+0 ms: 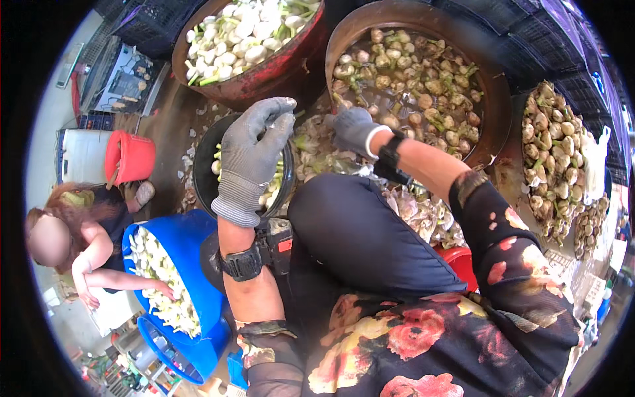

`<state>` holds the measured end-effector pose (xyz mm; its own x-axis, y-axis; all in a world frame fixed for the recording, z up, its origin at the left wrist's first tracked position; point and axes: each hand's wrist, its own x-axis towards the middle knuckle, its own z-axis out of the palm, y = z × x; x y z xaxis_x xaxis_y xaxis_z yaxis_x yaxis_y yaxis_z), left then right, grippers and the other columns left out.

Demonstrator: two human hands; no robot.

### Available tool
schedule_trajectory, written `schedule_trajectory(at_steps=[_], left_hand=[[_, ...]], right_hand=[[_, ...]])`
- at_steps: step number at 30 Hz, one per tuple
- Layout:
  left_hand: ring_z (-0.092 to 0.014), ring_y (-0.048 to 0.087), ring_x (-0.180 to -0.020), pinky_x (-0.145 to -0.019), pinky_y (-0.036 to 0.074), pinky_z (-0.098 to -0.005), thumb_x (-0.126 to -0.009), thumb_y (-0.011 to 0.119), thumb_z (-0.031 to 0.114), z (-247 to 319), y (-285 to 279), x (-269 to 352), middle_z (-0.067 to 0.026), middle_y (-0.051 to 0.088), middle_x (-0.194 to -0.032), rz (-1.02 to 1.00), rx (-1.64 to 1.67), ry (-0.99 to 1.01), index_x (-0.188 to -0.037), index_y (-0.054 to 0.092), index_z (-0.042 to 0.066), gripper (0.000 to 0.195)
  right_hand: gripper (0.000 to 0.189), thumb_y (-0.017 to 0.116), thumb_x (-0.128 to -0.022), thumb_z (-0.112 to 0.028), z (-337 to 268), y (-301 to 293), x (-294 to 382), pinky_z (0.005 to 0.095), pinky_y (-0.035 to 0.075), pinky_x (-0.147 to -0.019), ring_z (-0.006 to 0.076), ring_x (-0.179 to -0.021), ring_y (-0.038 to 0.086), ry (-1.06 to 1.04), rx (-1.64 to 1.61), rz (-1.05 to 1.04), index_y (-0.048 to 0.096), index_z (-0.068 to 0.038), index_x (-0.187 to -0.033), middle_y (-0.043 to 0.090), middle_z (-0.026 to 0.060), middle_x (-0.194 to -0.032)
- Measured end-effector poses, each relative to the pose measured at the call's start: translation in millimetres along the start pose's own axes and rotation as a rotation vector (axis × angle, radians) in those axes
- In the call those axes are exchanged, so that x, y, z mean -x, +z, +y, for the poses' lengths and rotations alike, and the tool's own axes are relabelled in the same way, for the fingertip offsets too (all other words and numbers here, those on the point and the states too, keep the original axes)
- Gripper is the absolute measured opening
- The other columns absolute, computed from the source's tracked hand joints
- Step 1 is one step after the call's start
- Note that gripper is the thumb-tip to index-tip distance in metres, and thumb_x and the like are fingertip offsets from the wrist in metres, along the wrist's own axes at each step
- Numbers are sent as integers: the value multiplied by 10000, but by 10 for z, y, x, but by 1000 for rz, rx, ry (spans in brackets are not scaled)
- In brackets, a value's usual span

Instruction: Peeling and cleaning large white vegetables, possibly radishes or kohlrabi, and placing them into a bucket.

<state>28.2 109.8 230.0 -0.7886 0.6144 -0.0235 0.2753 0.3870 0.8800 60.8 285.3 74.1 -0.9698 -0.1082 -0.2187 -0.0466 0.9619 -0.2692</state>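
My left hand (253, 154), in a grey knit glove, is raised above a black bucket (199, 176) with white peeled bulbs in it. Its fingers curl towards the thumb; whether something small is between the tips is unclear. In a like glove, my right hand (353, 130) is at the near left edge of a wide rusty tub (497, 111). The fingertips there are partly hidden, and I cannot make out a thing in them. Brown water in that tub holds many unpeeled garlic bulbs (425, 101) with green stem stubs. Peeled skins (317, 139) lie between the two vessels.
A red-sided tub (278, 72) heaped with white peeled bulbs stands ahead. Unpeeled garlic (555, 154) is piled at right. On the left, another person (99, 238) reaches into a blue barrel (186, 235) of peeled bulbs, near a red bucket (141, 156). Dark crates (540, 49) line the back.
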Motion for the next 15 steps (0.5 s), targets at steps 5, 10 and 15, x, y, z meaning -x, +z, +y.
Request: schedule_trajectory(at_steps=[5, 10, 15], left_hand=[[-93, 551, -788, -669, 456, -209, -818, 507, 146, -170, -151, 79, -47, 560, -957, 41, 57, -39, -1049, 536, 34, 258], [-86, 550, -766, -656, 455, -206, -818, 503, 133, -238, -244, 120, -45, 566, -947, 69, -30, -27, -1043, 542, 35, 248], [-77, 540, -767, -660, 448, -203, -825, 497, 139, -185, -189, 104, -29, 563, -940, 35, 58, -42, -1044, 544, 41, 245]], right_hand=[[182, 528, -734, -183, 2, 306, 153, 350, 474, -571, 249, -721, 605, 58, 90, -272, 616, -77, -853, 620, 101, -778], [200, 547, -736, -104, 137, 420, 894, 328, 487, -582, 234, -735, 608, 84, 158, -509, 587, -84, -931, 616, 97, -823], [251, 533, -695, -141, 507, 461, 1563, 342, 452, -589, 253, -748, 580, 66, 240, -402, 561, -132, -944, 561, 92, -853]])
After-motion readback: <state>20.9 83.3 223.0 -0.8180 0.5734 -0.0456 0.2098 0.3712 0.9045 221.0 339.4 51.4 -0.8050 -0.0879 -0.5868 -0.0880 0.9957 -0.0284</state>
